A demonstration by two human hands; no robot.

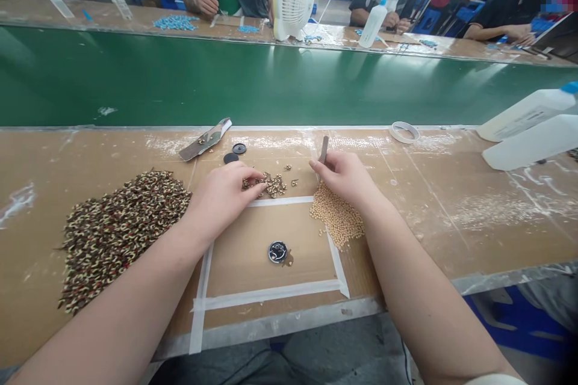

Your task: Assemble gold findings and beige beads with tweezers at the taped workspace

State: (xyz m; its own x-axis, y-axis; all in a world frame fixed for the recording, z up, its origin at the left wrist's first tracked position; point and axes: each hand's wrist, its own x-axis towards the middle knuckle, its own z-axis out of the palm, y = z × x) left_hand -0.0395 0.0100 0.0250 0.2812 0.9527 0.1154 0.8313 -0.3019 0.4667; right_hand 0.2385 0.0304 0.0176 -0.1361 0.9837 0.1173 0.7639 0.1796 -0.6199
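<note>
One large heap of dark pieces point(121, 234) lies left, the left hand point(226, 192) arches, thumb and forefinger slightly apart, at one small pile point(276, 185), one round dish point(277, 251) sits nearer, and the right hand point(352, 177) clamps one tweezers point(324, 149) over one tan bead heap point(336, 216).

Passage over taped rectangle point(244, 252) either side of black dish point(271, 257); dark heap point(121, 231) bars left, bead pile point(336, 216) far right corner

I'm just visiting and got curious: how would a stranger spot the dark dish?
On the brown table, find the white tape frame by the near edge. The round dark dish sits inside it; its wet-looking shine sets it apart from the black discs beyond.
</note>
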